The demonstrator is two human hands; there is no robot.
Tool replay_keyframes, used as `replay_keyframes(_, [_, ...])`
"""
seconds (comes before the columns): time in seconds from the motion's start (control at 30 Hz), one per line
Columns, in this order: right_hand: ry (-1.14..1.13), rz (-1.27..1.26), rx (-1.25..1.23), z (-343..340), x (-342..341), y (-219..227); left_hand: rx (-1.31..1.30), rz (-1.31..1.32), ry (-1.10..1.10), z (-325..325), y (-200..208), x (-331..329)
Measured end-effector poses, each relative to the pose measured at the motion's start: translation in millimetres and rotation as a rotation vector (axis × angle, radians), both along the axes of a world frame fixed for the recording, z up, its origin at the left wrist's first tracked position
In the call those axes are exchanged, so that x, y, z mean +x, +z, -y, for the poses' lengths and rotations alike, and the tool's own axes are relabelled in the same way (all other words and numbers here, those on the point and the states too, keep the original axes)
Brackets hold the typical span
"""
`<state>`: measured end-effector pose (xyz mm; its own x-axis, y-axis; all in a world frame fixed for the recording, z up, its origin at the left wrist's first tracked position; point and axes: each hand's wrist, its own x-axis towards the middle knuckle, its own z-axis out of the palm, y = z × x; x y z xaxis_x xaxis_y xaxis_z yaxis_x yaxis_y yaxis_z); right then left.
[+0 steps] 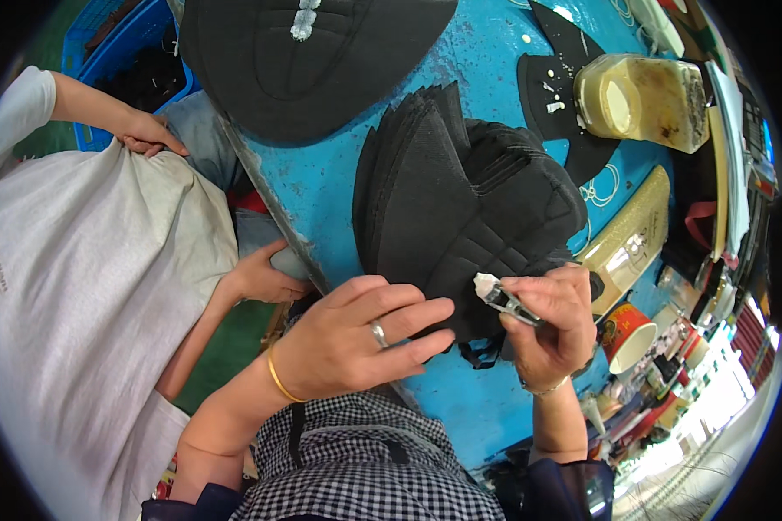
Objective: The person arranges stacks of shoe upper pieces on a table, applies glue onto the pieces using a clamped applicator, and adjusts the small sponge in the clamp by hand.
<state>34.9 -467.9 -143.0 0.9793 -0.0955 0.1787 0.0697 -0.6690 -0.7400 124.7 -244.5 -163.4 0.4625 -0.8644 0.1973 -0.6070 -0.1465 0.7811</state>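
Observation:
A fanned stack of black cut fabric pieces (pixel 426 182) lies on the blue tabletop in front of me, with stitched lines on the top piece. My right hand (pixel 554 321), closed, pinches a metal clip (pixel 514 306) between thumb and fingers. A small white wad (pixel 486 285), perhaps foam, sticks out of the clip's tip just above the near part of the stack. My left hand (pixel 369 334) is open at the stack's near left edge, palm down with fingers pointing right. Whether its fingertips touch the fabric I cannot tell.
Beyond the stack lies a larger black piece (pixel 313 78) with a white smear. A cut-open plastic container (pixel 638 102) of pale paste stands at right, near a gold sheet (pixel 625 234) and red paper cup (pixel 627 337). A person in a pale shirt (pixel 105 295) sits at left.

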Motion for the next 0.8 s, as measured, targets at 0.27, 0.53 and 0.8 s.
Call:
replay_keyframes(0.27, [0.001,0.09,-0.345,11.7,6.1,-8.2,0.054,0.157,0.014,3.0,-14.5,-16.5])
replay_keyframes(0.53, [0.039,0.052,-0.364,4.9,2.4,1.1,0.079,0.168,0.008,4.9,-8.8,-13.4])
replay_keyframes(0.8, [-0.348,0.152,0.23,17.0,-18.3,3.3,0.038,0.08,0.02,13.0,7.3,-9.3])
